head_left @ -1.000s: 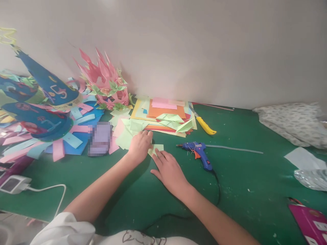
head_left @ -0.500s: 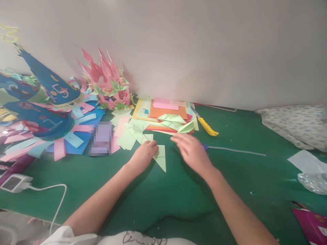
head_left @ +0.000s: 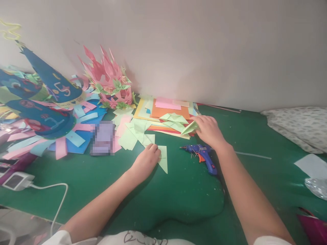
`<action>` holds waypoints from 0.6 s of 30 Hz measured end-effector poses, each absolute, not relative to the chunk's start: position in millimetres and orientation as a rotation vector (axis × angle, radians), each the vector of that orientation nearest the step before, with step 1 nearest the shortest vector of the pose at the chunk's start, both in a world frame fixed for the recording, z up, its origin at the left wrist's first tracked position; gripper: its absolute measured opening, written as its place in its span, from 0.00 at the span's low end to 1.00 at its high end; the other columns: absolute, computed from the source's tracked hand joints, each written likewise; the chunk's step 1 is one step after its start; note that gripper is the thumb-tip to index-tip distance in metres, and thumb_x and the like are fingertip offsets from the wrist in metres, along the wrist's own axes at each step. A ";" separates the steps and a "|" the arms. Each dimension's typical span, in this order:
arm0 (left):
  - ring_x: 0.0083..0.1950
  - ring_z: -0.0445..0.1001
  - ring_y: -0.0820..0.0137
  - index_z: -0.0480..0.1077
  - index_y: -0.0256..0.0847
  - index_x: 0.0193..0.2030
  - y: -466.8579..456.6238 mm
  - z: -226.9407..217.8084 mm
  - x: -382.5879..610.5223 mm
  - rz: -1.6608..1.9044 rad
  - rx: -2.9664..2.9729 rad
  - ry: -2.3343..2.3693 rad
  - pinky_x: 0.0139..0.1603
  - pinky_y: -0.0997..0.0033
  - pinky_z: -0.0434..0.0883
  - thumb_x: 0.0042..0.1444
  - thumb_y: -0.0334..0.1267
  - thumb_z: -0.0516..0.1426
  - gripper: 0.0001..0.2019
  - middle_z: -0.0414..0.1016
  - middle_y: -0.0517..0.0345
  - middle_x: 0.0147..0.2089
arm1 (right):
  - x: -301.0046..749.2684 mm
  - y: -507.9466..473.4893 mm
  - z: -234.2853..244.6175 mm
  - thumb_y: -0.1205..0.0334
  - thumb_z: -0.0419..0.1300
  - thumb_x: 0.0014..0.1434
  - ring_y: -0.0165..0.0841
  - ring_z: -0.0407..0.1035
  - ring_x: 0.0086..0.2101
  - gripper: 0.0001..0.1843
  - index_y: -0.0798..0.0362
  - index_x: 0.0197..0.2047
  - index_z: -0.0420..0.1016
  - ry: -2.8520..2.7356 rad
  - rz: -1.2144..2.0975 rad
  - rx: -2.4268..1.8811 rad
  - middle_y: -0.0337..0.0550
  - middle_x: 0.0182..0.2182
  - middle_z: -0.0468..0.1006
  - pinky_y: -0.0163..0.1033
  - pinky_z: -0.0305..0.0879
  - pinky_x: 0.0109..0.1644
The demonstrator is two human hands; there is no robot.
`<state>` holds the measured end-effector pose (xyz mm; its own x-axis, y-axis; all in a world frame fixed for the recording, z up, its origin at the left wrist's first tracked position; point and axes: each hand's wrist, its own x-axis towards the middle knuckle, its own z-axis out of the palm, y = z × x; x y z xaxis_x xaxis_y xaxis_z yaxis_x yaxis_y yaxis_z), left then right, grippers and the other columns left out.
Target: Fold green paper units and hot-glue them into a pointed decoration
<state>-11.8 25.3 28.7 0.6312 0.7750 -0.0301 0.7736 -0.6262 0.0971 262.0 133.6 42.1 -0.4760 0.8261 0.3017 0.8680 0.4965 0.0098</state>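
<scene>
My left hand is closed on the edge of a folded light green paper, which lies flat on the table with a pointed corner toward me. Farther right, my right hand curls down over the spot of a knife, whose blade pokes out beyond the fingers while its handle is covered. Its fingertips also meet the edge of a tilted, folded green paper piece. What the fingers grip is hidden. Below that wrist rests a blue glue gun with an orange trigger.
Coloured paper sheets and loose green papers lie beyond my hands. A blurred phone-like object, a pink paper crown and blue cone hats stand left. A white cable hangs over the table edge.
My right hand has moved away and to the right, from above the glue gun to the knife and folded green paper. The glue gun is now uncovered. My left hand keeps its hold.
</scene>
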 end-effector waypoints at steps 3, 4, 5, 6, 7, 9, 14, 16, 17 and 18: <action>0.46 0.61 0.61 0.66 0.39 0.42 16.4 28.8 -7.5 0.056 2.700 1.369 0.46 0.61 0.65 0.60 0.29 0.48 0.08 0.65 0.50 0.40 | 262.2 138.4 44.1 0.75 0.51 0.48 0.41 0.68 0.44 0.18 0.52 0.40 0.73 -2.498 -0.224 -1.424 0.45 0.41 0.77 0.49 0.57 0.51; 0.48 0.60 0.59 0.65 0.39 0.44 14.0 29.0 -6.4 0.066 2.672 1.382 0.46 0.60 0.65 0.58 0.27 0.48 0.10 0.64 0.49 0.41 | 262.1 138.7 45.7 0.74 0.51 0.49 0.41 0.68 0.42 0.15 0.51 0.37 0.74 -2.495 -0.218 -1.414 0.45 0.39 0.78 0.48 0.57 0.51; 0.49 0.59 0.58 0.64 0.40 0.47 12.4 29.4 -5.7 0.070 2.641 1.386 0.47 0.60 0.65 0.56 0.24 0.49 0.14 0.64 0.49 0.41 | 261.6 137.9 48.0 0.74 0.51 0.49 0.40 0.69 0.42 0.14 0.51 0.35 0.74 -2.485 -0.214 -1.399 0.44 0.37 0.78 0.49 0.57 0.51; 0.51 0.58 0.57 0.63 0.40 0.48 11.6 30.0 -5.3 0.071 2.604 1.384 0.48 0.60 0.65 0.53 0.21 0.48 0.17 0.63 0.49 0.42 | 260.5 135.6 51.1 0.73 0.51 0.50 0.40 0.69 0.42 0.13 0.51 0.34 0.74 -2.471 -0.210 -1.380 0.44 0.37 0.78 0.49 0.56 0.52; 0.52 0.58 0.57 0.63 0.40 0.49 11.7 30.7 -5.4 0.067 2.563 1.383 0.48 0.60 0.65 0.51 0.19 0.48 0.20 0.63 0.49 0.42 | 258.5 131.6 55.3 0.73 0.51 0.52 0.40 0.69 0.42 0.13 0.51 0.35 0.74 -2.452 -0.203 -1.354 0.43 0.37 0.78 0.50 0.55 0.53; 0.51 0.58 0.59 0.64 0.40 0.47 13.8 32.2 -6.7 0.065 2.475 1.388 0.49 0.61 0.65 0.49 0.17 0.46 0.21 0.63 0.49 0.42 | 251.4 117.4 66.5 0.72 0.51 0.54 0.39 0.69 0.43 0.13 0.50 0.37 0.73 -2.411 -0.179 -1.290 0.43 0.38 0.78 0.51 0.55 0.54; 0.46 0.60 0.62 0.66 0.40 0.41 20.3 32.9 -11.7 0.135 2.386 1.379 0.48 0.61 0.66 0.55 0.20 0.45 0.15 0.64 0.52 0.39 | 222.3 55.2 100.1 0.66 0.51 0.60 0.39 0.71 0.40 0.11 0.49 0.44 0.71 -2.340 0.006 -1.260 0.43 0.38 0.78 0.45 0.64 0.47; 0.45 0.60 0.62 0.67 0.40 0.39 21.2 31.2 -13.9 0.126 2.376 1.414 0.47 0.61 0.66 0.57 0.22 0.45 0.14 0.63 0.52 0.37 | 212.2 31.4 106.0 0.63 0.53 0.60 0.38 0.72 0.40 0.18 0.47 0.54 0.66 -2.238 0.203 -1.398 0.44 0.45 0.77 0.40 0.67 0.40; 0.44 0.60 0.62 0.67 0.40 0.38 21.5 30.0 -15.2 0.130 2.372 1.441 0.46 0.62 0.66 0.57 0.22 0.45 0.13 0.63 0.52 0.37 | 208.6 22.1 105.6 0.61 0.53 0.60 0.38 0.73 0.40 0.21 0.46 0.57 0.63 -2.207 0.335 -1.466 0.44 0.48 0.75 0.39 0.68 0.39; 0.44 0.60 0.62 0.67 0.40 0.38 21.7 28.7 -16.7 0.145 2.368 1.468 0.46 0.62 0.66 0.58 0.23 0.45 0.12 0.63 0.52 0.37 | 205.8 14.9 102.9 0.61 0.54 0.59 0.37 0.73 0.41 0.23 0.44 0.58 0.62 -2.176 0.452 -1.503 0.43 0.51 0.74 0.37 0.69 0.37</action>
